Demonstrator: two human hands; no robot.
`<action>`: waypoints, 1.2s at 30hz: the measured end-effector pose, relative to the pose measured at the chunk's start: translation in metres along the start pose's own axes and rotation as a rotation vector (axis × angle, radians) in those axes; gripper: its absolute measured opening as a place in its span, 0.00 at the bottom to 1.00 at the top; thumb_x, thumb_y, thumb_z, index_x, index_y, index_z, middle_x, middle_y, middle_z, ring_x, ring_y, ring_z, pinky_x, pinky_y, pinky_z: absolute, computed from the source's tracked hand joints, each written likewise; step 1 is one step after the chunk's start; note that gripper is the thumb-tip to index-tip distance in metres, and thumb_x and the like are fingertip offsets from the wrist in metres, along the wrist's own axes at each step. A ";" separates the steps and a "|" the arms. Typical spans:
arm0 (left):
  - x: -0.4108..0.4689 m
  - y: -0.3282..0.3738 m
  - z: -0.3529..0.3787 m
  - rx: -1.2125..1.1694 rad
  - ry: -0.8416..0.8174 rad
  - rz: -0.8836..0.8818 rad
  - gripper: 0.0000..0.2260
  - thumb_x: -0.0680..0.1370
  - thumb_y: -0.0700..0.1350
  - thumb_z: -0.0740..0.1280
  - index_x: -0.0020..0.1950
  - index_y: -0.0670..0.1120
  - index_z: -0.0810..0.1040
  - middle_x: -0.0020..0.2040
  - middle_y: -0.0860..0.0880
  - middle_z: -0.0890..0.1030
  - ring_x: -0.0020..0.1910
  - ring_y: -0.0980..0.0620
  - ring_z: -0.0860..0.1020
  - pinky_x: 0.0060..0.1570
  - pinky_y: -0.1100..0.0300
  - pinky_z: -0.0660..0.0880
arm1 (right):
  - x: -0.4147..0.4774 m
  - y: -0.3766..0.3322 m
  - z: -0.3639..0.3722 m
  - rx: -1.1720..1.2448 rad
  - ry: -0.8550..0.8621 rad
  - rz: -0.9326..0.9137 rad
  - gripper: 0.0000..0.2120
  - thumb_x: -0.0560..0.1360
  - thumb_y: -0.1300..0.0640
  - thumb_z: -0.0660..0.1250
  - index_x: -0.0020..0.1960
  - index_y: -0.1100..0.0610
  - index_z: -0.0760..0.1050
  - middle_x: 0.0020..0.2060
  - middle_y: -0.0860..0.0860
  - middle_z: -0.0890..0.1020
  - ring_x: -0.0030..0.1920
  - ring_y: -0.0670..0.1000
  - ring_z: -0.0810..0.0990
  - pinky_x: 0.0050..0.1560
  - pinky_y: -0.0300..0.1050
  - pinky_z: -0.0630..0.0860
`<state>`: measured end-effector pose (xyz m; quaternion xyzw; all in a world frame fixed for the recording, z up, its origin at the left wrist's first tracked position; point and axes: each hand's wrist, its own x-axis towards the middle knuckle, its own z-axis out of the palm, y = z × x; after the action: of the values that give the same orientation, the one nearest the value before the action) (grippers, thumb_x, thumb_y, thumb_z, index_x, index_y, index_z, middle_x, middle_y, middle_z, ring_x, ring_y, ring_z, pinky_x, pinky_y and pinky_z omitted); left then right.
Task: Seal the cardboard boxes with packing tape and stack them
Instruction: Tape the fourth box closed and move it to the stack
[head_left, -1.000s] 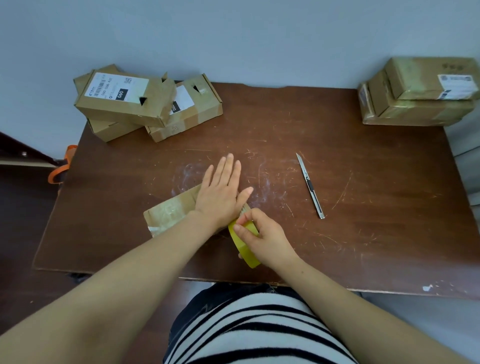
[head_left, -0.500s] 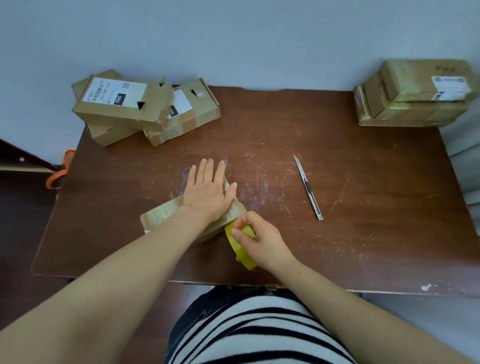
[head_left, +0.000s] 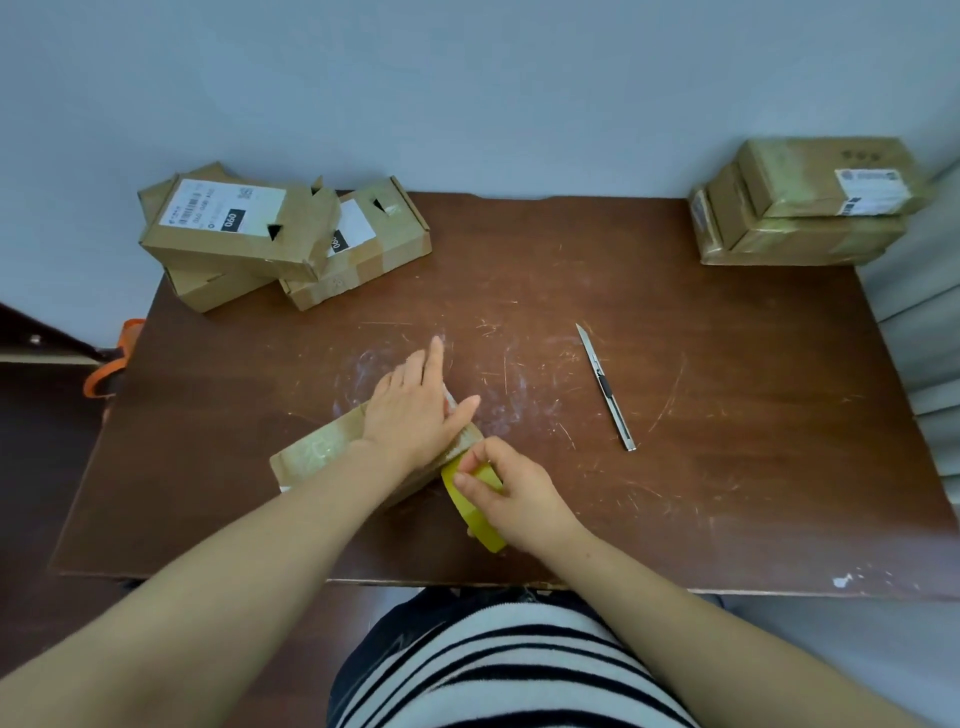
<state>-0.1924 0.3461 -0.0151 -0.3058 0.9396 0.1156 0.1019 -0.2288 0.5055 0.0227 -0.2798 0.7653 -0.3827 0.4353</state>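
Left hand (head_left: 415, 410), flat, open, pressing box (head_left: 317, 452) near front edge of table (head_left: 727, 467), turning rightward since moment ago, likely smoothing seal. Right hand (head_left: 519, 499) gripping tape roll (head_left: 475, 512) at box's right end. Cutting probably coming next.

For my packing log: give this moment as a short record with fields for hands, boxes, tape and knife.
left hand: flat on the box, fingers straight
right hand: grips the tape roll
box: on the table near its front edge, under the left hand
tape roll: yellow, held against the box's right end
utility knife: on the table, right of both hands, untouched
left pile: loose boxes, far left corner
right stack: taped boxes, far right corner
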 end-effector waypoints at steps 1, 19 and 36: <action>0.004 -0.004 -0.003 -0.035 0.033 -0.081 0.36 0.79 0.67 0.46 0.77 0.42 0.54 0.70 0.41 0.67 0.67 0.42 0.69 0.63 0.48 0.67 | -0.001 -0.001 0.000 0.003 -0.009 0.007 0.10 0.79 0.51 0.63 0.41 0.42 0.67 0.43 0.51 0.80 0.38 0.56 0.83 0.38 0.55 0.81; 0.002 -0.016 0.004 -0.061 0.157 -0.025 0.18 0.84 0.51 0.52 0.69 0.44 0.69 0.61 0.43 0.76 0.59 0.42 0.74 0.56 0.51 0.67 | 0.003 0.001 0.003 -0.016 0.012 0.003 0.10 0.78 0.51 0.64 0.41 0.41 0.67 0.47 0.53 0.79 0.42 0.58 0.82 0.44 0.58 0.80; -0.087 -0.039 0.009 0.132 -0.040 0.270 0.50 0.64 0.64 0.65 0.78 0.41 0.51 0.77 0.42 0.51 0.77 0.43 0.54 0.75 0.52 0.42 | 0.005 -0.007 -0.005 0.157 0.007 0.039 0.06 0.77 0.56 0.66 0.43 0.49 0.72 0.42 0.51 0.78 0.31 0.56 0.82 0.34 0.51 0.81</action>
<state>-0.0992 0.3654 -0.0066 -0.1671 0.9754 0.0725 0.1242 -0.2349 0.4996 0.0281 -0.2285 0.7400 -0.4339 0.4604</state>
